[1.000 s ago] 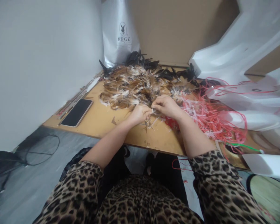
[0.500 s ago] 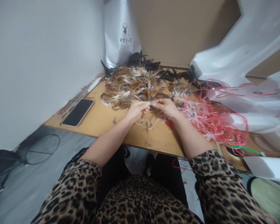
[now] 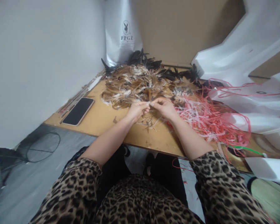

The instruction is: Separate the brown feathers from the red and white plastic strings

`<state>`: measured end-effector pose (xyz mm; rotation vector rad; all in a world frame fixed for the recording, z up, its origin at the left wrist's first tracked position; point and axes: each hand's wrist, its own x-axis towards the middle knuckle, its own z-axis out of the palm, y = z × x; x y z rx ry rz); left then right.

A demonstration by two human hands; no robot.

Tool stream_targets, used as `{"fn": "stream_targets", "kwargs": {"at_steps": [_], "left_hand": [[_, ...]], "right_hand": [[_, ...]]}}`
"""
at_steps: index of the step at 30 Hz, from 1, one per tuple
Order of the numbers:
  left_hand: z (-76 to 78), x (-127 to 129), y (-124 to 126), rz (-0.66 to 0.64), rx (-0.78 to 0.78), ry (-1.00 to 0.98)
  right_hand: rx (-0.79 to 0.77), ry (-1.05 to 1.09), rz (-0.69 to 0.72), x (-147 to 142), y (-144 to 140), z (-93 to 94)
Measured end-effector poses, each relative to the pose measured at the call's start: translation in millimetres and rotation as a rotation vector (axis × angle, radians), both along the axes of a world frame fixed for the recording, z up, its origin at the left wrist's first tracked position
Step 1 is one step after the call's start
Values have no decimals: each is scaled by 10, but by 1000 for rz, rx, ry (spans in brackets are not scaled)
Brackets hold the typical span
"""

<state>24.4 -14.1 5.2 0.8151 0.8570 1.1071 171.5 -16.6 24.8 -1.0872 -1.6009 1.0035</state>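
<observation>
left hand (image 3: 136, 111) + right hand (image 3: 164, 107) pinch 1 small feather (image 3: 149, 103) between fingertips | above desk (image 3: 100, 118) front of feather pile (image 3: 140, 85) | tip: keep pinch light, near quill, clear of red strips (image 3: 210, 119)

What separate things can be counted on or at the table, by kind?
Feather pile: 1
Tangle of red and pink strips: 1
Phone: 1
Silver PPGZ bag: 1
Hands at the feathers: 2, left hand and right hand
Total: 6
</observation>
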Motion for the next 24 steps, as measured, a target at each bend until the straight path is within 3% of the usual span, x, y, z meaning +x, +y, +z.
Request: {"fn": "stream_targets", "kwargs": {"at_steps": [10, 16, 24], "left_hand": [[-3, 15, -27, 84, 212, 216], [-48, 52, -20, 129, 275, 334], [0, 96, -71, 62, 322, 299]], "right_hand": [[-204, 295, -74, -145, -36, -64], [-178, 339, -228, -234, -68, -82], [-280, 547, -157, -149, 16, -39]]}}
